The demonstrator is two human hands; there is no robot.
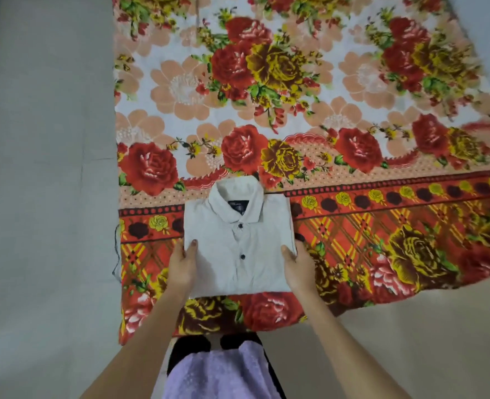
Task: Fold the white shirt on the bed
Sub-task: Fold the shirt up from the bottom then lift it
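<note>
The white shirt (pixel 236 243) lies folded into a neat rectangle near the front edge of the flowered bedspread (pixel 295 96). Its collar points away from me and its dark buttons face up. My left hand (pixel 182 267) grips the shirt's left edge, thumb on top and fingers tucked under. My right hand (pixel 297 267) grips the right edge the same way. Both hands sit at the lower half of the shirt.
The bedspread with red and yellow roses covers the middle and right of the view. Grey floor (pixel 45 168) runs along its left side and in front. My lilac clothing (pixel 218 372) shows at the bottom centre.
</note>
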